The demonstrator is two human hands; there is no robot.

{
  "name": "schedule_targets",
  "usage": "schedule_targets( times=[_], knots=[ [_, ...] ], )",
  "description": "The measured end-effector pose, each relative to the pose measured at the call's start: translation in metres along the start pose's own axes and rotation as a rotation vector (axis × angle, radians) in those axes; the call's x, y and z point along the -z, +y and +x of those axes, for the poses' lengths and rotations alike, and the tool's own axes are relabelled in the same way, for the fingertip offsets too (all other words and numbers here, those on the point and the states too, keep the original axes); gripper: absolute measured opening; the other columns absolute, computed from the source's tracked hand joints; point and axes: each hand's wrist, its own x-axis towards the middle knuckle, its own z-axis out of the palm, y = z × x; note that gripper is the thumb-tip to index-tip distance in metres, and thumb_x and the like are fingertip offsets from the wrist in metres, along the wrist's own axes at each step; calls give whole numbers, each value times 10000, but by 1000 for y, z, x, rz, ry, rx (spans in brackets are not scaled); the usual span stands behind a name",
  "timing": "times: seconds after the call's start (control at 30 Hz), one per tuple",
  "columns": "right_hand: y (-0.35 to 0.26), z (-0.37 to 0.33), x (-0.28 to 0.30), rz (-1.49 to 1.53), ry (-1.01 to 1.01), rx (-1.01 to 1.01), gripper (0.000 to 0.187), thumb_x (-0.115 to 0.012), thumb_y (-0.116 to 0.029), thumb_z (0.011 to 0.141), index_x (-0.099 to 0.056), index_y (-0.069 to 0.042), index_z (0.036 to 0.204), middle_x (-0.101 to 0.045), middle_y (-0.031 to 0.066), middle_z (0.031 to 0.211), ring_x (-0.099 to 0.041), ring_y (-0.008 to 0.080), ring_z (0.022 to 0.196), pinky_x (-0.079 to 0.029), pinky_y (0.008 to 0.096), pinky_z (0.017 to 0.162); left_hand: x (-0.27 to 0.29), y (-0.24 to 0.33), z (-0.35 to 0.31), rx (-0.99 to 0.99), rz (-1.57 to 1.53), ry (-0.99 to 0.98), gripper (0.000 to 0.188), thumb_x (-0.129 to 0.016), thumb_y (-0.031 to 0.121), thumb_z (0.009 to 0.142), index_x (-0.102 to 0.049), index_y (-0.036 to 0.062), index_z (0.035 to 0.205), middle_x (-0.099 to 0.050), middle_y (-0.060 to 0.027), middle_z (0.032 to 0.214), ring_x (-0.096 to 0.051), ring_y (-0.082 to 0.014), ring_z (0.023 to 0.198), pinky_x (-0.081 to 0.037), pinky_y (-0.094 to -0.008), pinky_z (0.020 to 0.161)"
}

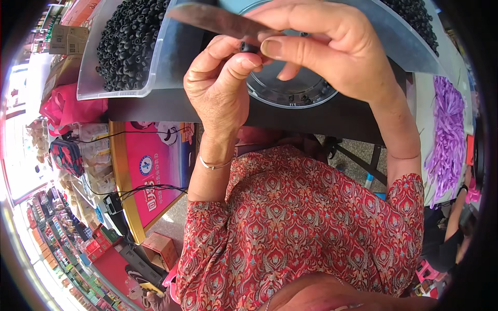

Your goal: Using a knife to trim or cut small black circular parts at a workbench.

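Note:
My left hand (220, 88) pinches a small black ring-shaped piece (249, 47) between thumb and fingertips. My right hand (337, 46) grips a knife (215, 19), its dull blade pointing left above the left hand's fingers. The right thumb presses close to the black piece, and the knife's handle is hidden in the hand. Beneath both hands stands a round clear container (290, 105) with a few black pieces at its near side. To the left of my hands, many similar black pieces (129, 52) fill part of a translucent bin (116, 94).
A second heap of black pieces (412, 20) lies at the far right. The dark table edge (321, 115) runs in front of me. Purple strands (447, 137) hang at the right, near another person's arm (455, 217). A pink bag (78, 106) and cardboard boxes (67, 40) are at the left.

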Motion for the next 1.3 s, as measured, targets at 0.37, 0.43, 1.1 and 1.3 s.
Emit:
schedule_targets(
  times=[0.37, 0.43, 1.1, 1.3],
  knots=[
    [26, 2, 2, 17, 31, 49, 151, -580, -29, 921, -647, 55, 1028, -673, 57, 874, -631, 73, 696, -524, 204, 591, 2, 2, -1, 42, 89, 5, 216, -681, -64, 794, -674, -33, 1008, -642, -120, 930, -633, -184, 717, -532, -270, 652],
    [20, 3, 5, 59, 5, -14, 160, -590, -24, 914, -648, 53, 1041, -671, 62, 881, -633, 78, 702, -531, 203, 601, 1, 1, 0, 34, 63, 8, 209, -683, -61, 794, -674, -37, 1001, -643, -115, 915, -632, -183, 718, -530, -270, 652],
    [19, 9, 6, 90, 93, -53, 210, -611, -34, 903, -639, 53, 1093, -683, 98, 925, -661, 119, 797, -583, 235, 656, -1, 21, 9, -53, 302, -63, 281, -688, -13, 809, -650, -57, 1083, -623, -118, 946, -631, -184, 795, -529, -266, 712],
    [3, -4, 13, 167, 345, 17, 227, -590, -3, 897, -615, 74, 1108, -689, 166, 943, -698, 198, 826, -600, 260, 587, -2, 89, 39, -479, 1143, 54, 301, -701, -67, 760, -688, -3, 1054, -651, -37, 886, -560, -78, 761, -453, -205, 703]
  ],
)
